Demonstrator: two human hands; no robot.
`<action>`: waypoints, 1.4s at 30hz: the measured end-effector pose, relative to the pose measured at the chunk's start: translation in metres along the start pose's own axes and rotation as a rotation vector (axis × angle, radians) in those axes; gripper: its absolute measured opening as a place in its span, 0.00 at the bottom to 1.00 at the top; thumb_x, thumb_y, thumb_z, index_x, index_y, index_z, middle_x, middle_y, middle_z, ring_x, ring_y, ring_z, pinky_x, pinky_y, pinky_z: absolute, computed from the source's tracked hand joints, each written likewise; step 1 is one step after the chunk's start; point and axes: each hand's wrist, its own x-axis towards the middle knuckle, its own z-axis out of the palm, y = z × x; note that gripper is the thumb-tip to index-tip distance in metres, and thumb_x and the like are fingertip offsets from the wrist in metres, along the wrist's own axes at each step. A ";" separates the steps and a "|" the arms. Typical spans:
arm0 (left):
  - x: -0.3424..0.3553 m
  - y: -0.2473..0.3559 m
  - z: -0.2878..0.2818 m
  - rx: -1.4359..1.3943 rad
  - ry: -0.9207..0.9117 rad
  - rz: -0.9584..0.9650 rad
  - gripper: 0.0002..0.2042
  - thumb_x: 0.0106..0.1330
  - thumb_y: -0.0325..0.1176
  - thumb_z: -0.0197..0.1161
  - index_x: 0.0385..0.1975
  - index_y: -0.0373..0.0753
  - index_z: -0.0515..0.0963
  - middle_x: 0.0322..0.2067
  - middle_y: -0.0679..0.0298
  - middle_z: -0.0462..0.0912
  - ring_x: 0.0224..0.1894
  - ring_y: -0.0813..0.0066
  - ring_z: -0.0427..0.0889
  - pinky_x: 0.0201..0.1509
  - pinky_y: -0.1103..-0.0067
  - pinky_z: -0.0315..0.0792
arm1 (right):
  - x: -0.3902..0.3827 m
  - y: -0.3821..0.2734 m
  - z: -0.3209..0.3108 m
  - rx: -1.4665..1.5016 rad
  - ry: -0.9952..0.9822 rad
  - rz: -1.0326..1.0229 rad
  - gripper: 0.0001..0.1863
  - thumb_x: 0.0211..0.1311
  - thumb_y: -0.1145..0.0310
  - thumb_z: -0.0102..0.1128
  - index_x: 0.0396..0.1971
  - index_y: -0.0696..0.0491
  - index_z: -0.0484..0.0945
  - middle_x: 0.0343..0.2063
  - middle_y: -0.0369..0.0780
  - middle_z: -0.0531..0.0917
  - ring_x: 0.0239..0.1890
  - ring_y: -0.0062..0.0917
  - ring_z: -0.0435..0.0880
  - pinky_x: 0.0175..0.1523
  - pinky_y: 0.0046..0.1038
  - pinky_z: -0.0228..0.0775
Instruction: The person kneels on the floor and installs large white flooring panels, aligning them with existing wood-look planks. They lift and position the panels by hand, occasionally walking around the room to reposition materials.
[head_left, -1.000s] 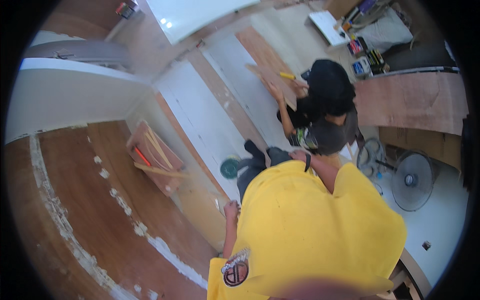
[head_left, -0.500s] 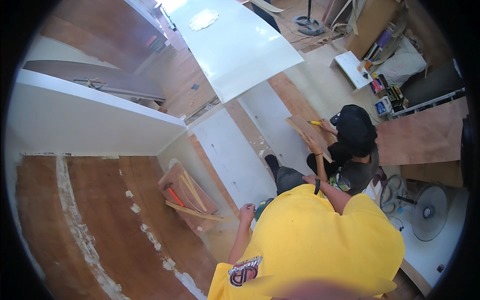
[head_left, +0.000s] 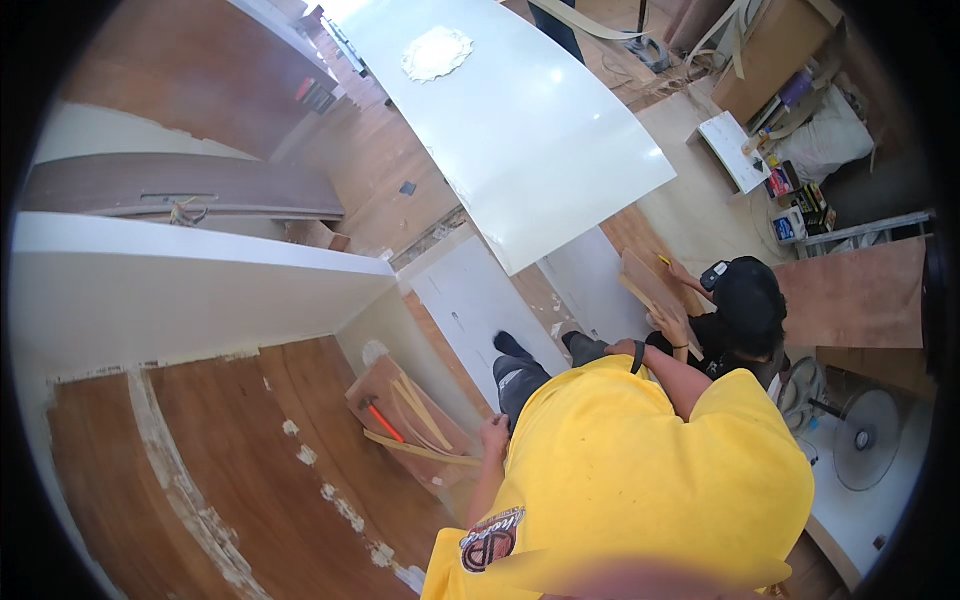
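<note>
My left hand (head_left: 494, 434) hangs beside my left thigh with its fingers curled; anything inside them is hidden. My right hand (head_left: 622, 348), below a black wristband (head_left: 639, 357), lies on my grey trousers (head_left: 588, 348) with its visible fingers stretched out. Neither hand touches a tool. My feet in dark socks (head_left: 512, 346) stand on long white panels (head_left: 455, 300). Close on my right, a person in a black cap (head_left: 748, 300) crouches, one hand on a wooden board (head_left: 652, 293) and the other holding a small yellow tool (head_left: 664, 260).
A large glossy white sheet (head_left: 540, 150) with a white patch of paste (head_left: 437, 53) extends ahead. To the left, a red-handled hammer (head_left: 383, 419) and wood strips (head_left: 422, 412) lie on a brown board (head_left: 360, 392). A low white wall (head_left: 200, 290) stands beyond. A fan (head_left: 866, 440) is at right.
My view has shifted, so most surroundings appear farther right and lower. My left foot and leg have moved left. The co-worker's board and yellow tool appear farther right.
</note>
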 end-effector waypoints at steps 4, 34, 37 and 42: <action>0.059 0.030 -0.024 0.188 0.014 0.096 0.15 0.60 0.38 0.62 0.41 0.33 0.82 0.35 0.51 0.86 0.38 0.60 0.85 0.47 0.71 0.75 | 0.019 -0.020 -0.014 -0.174 -0.019 -0.064 0.20 0.64 0.52 0.43 0.46 0.47 0.77 0.43 0.54 0.81 0.47 0.47 0.81 0.52 0.42 0.71; 0.251 0.174 -0.170 0.572 -0.417 0.314 0.16 0.62 0.40 0.60 0.44 0.36 0.80 0.40 0.49 0.83 0.46 0.51 0.81 0.51 0.65 0.73 | 0.055 -0.218 0.014 0.613 0.422 0.541 0.33 0.66 0.45 0.42 0.54 0.61 0.72 0.52 0.56 0.76 0.54 0.48 0.75 0.58 0.38 0.64; 0.266 0.167 -0.161 0.628 -0.380 0.309 0.22 0.64 0.46 0.60 0.51 0.35 0.76 0.50 0.45 0.78 0.53 0.48 0.77 0.57 0.64 0.70 | 0.045 -0.221 0.022 0.583 0.447 0.519 0.34 0.66 0.44 0.42 0.53 0.63 0.72 0.53 0.57 0.75 0.55 0.48 0.74 0.59 0.38 0.64; 0.275 0.139 -0.113 0.711 -0.605 0.322 0.35 0.67 0.57 0.49 0.59 0.27 0.66 0.56 0.38 0.71 0.61 0.44 0.69 0.63 0.64 0.65 | 0.021 -0.216 0.058 0.504 0.502 0.655 0.34 0.65 0.44 0.44 0.49 0.64 0.74 0.50 0.57 0.77 0.54 0.49 0.75 0.60 0.40 0.64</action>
